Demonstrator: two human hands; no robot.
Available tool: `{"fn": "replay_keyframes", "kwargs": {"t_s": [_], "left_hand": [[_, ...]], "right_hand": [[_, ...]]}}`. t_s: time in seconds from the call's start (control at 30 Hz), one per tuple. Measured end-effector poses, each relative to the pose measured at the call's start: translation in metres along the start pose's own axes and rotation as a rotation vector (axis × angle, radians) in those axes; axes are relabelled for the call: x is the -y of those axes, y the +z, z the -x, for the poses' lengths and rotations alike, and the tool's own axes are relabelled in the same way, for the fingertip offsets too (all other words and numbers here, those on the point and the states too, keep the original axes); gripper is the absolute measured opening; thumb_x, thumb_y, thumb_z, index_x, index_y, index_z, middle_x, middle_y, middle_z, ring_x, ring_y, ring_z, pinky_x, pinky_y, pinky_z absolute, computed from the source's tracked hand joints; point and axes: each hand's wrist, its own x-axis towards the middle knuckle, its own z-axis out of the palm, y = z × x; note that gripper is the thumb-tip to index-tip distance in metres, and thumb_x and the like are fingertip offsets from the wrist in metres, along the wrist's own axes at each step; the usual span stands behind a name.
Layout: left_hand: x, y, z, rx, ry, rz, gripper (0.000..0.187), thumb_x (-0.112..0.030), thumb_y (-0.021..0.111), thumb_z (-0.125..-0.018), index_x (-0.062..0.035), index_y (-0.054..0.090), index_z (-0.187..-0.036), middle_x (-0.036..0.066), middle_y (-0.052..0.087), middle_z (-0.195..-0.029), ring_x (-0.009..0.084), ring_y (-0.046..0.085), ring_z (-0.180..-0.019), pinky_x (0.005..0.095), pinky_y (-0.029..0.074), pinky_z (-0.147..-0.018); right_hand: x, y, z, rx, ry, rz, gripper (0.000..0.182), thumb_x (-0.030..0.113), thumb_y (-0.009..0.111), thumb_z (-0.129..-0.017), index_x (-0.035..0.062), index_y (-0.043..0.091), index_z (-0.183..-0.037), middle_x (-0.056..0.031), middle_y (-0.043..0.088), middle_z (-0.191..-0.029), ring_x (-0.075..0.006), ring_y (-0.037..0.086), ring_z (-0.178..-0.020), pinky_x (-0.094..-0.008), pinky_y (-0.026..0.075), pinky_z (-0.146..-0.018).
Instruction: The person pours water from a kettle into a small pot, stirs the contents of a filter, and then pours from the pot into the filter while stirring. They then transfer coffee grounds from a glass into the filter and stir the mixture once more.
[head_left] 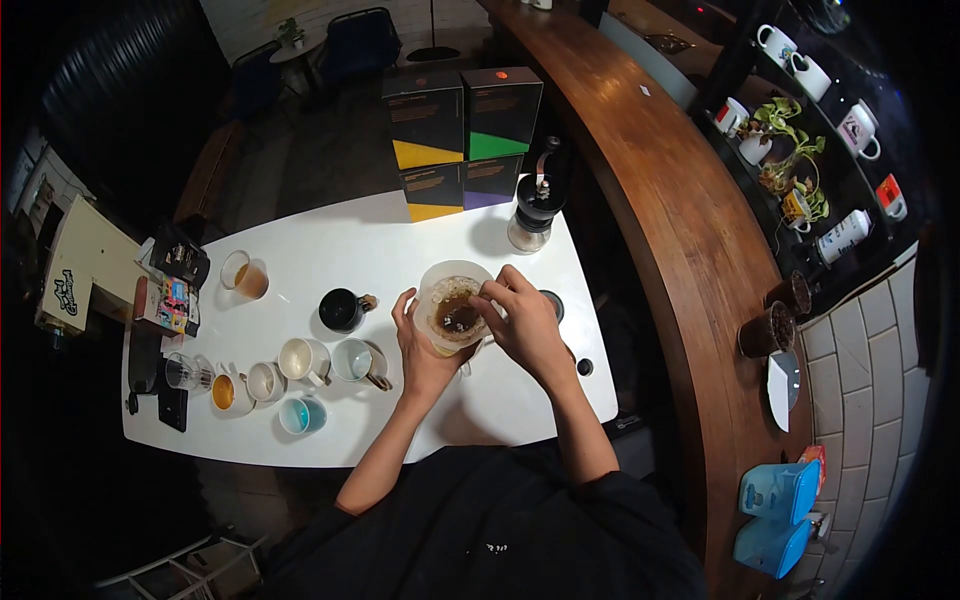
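Note:
A pour-over dripper [453, 300] lined with a paper filter and dark wet coffee grounds stands on the white table [380, 240]. My left hand [420, 350] cups its left side from below. My right hand [520, 320] rests over its right rim, fingertips pinching the filter's edge. What the dripper sits on is hidden under my hands.
A hand coffee grinder [535, 210] stands just behind the dripper, with coloured boxes [460, 140] further back. A black cup [343, 310], several mugs [305, 360] and a glass of amber drink [245, 275] lie to the left. A curved wooden counter [680, 220] runs along the right.

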Motion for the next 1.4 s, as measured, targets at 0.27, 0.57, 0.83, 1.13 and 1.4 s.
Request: {"fn": "replay_keyframes", "kwargs": {"t_s": [0.27,0.57,0.83,1.13,1.4], "left_hand": [[0.003,0.002,0.000,-0.019,0.019,0.059,0.103,-0.024,0.097,-0.063,-0.0055,0.037,-0.144,0.020,0.032,-0.149,0.0370,0.032,-0.145,0.0506,0.040,-0.115],[0.002,0.001,0.001,-0.011,-0.011,0.128,0.103,-0.025,0.097,-0.063,-0.0057,0.037,-0.144,0.020,0.034,-0.148,0.0380,0.031,-0.146,0.0518,0.038,-0.115],[0.000,0.000,0.000,-0.012,-0.012,0.075,0.102,-0.028,0.096,-0.065,-0.0053,0.036,-0.145,0.020,0.034,-0.148,0.0381,0.030,-0.147,0.0516,0.037,-0.116],[0.000,0.001,0.000,-0.004,-0.013,0.090,0.101,-0.029,0.095,-0.065,-0.0039,0.038,-0.145,0.020,0.037,-0.147,0.0380,0.028,-0.147,0.0515,0.036,-0.116],[0.000,-0.004,0.000,-0.015,0.064,-0.070,0.099,-0.031,0.096,-0.064,-0.0037,0.042,-0.142,0.019,0.039,-0.146,0.0377,0.028,-0.147,0.0530,0.035,-0.116]], "right_hand": [[-0.001,0.004,0.000,-0.011,0.020,-0.012,0.014,0.015,0.073,-0.094,0.0013,0.068,-0.093,-0.0143,0.060,-0.090,-0.0344,0.066,-0.076,-0.0447,0.053,-0.069],[-0.001,0.008,0.001,-0.045,0.009,-0.066,0.016,0.014,0.075,-0.092,0.0009,0.067,-0.090,-0.0115,0.056,-0.084,-0.0289,0.060,-0.067,-0.0411,0.048,-0.062],[0.006,0.007,-0.001,-0.034,0.025,-0.002,0.014,0.015,0.072,-0.095,0.0025,0.068,-0.092,-0.0143,0.059,-0.089,-0.0354,0.066,-0.073,-0.0452,0.052,-0.067],[-0.001,0.011,0.002,-0.081,0.022,0.100,0.014,0.016,0.072,-0.095,0.0022,0.069,-0.094,-0.0143,0.058,-0.089,-0.0345,0.066,-0.072,-0.0444,0.052,-0.066],[-0.002,0.010,0.002,-0.069,0.023,0.027,0.016,0.016,0.072,-0.095,0.0014,0.067,-0.091,-0.0138,0.058,-0.088,-0.0327,0.064,-0.071,-0.0437,0.051,-0.064]]}}
